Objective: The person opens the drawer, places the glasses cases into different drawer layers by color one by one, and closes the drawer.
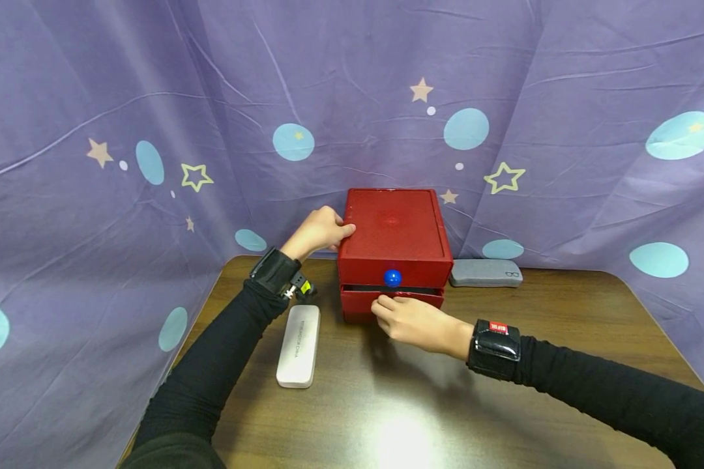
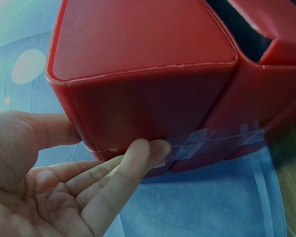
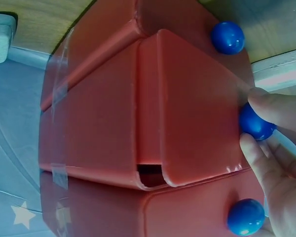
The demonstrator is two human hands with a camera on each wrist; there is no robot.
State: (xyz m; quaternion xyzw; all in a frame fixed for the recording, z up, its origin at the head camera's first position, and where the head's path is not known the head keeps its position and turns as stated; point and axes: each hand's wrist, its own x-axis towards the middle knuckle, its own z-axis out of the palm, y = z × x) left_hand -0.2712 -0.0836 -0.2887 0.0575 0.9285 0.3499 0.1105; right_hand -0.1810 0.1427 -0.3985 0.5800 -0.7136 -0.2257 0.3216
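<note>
Head view: red drawer box point(image 1: 394, 247), smooth moulded plastic, squarish, stands at back of wooden table point(image 1: 504, 404). My left hand point(image 1: 319, 231) braces its left side, fingers relaxed. My right hand point(image 1: 413, 320) at lower drawer point(image 1: 364, 303), drawer slightly out; knob hidden behind hand.

Left wrist view: straight fingers point(image 2: 133, 163) touch box's lower edge; clear tape there.

Right wrist view: my fingers point(image 3: 274, 111) pinch glossy blue knob point(image 3: 255, 123); hand cut off by frame.

The red box point(image 2: 148, 84) fills most of the left wrist view, its top face tilted toward the camera. The left hand point(image 2: 49, 182) lies below its near corner, fingers straight, one fingertip point(image 2: 150, 148) touching the box's lower edge and the thumb against its left side. Clear tape point(image 2: 207, 140) runs along that lower edge to the right of the fingertip.
</note>
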